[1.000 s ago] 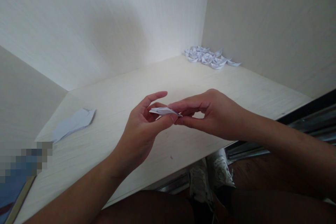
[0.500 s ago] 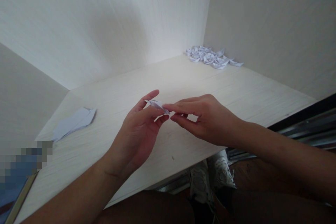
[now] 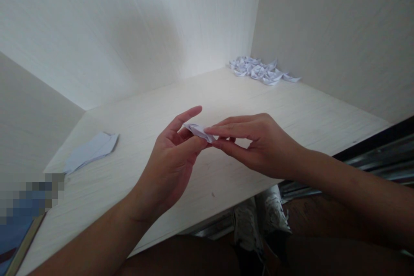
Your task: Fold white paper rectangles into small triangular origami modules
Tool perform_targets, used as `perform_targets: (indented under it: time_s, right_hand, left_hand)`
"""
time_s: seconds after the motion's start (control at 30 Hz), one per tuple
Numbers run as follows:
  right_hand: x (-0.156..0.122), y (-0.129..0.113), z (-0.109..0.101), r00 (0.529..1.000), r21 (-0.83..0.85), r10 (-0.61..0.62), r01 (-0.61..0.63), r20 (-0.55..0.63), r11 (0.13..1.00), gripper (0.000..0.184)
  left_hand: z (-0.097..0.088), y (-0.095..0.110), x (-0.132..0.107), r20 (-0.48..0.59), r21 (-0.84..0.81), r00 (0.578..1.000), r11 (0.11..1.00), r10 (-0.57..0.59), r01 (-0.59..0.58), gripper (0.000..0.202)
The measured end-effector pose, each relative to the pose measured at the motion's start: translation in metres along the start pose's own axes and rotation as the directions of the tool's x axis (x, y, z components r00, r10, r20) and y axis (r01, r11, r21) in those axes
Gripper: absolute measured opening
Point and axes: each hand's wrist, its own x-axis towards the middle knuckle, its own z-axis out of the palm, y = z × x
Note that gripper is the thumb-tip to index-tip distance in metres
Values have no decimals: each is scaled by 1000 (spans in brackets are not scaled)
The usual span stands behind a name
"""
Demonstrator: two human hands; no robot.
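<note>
A small folded piece of white paper [image 3: 199, 132] is held just above the pale wooden table [image 3: 291, 108], between both hands. My left hand [image 3: 171, 168] pinches its left end with thumb and fingers, the index finger stretched up. My right hand [image 3: 258, 144] pinches its right end between thumb and index finger. Most of the paper is hidden by the fingers.
A pile of several small folded white papers [image 3: 263, 71] lies in the far right corner against the walls. A flat stack of white paper sheets [image 3: 92, 150] lies at the left of the table. Below the table's front edge are white shoes [image 3: 265, 217] on a dark floor.
Both hands have shifted slightly left and up with the paper. The paper has turned from lying flat between the fingers to a more bunched, tilted shape.
</note>
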Motion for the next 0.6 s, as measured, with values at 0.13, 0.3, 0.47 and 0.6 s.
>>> perform_targets:
  time_s: [0.13, 0.3, 0.47, 0.6]
  right_hand:
    - [0, 0, 1, 1000, 2, 18, -18, -7, 1000, 26]
    - [1, -3, 1, 994, -14, 91, -92, -53, 996, 24]
    - [3, -6, 2, 985, 113, 155, -145, -82, 983, 21]
    - [4, -7, 4, 964, 197, 244, -220, -103, 955, 12]
  left_hand:
    - [1, 1, -1, -10, 7, 1000, 1000, -8, 8, 54]
    - [2, 3, -1, -14, 38, 1000, 999, -11, 11, 58]
    - [4, 4, -2, -16, 80, 1000, 997, 9, -8, 55]
    - [5, 4, -3, -11, 100, 1000, 995, 25, -24, 53]
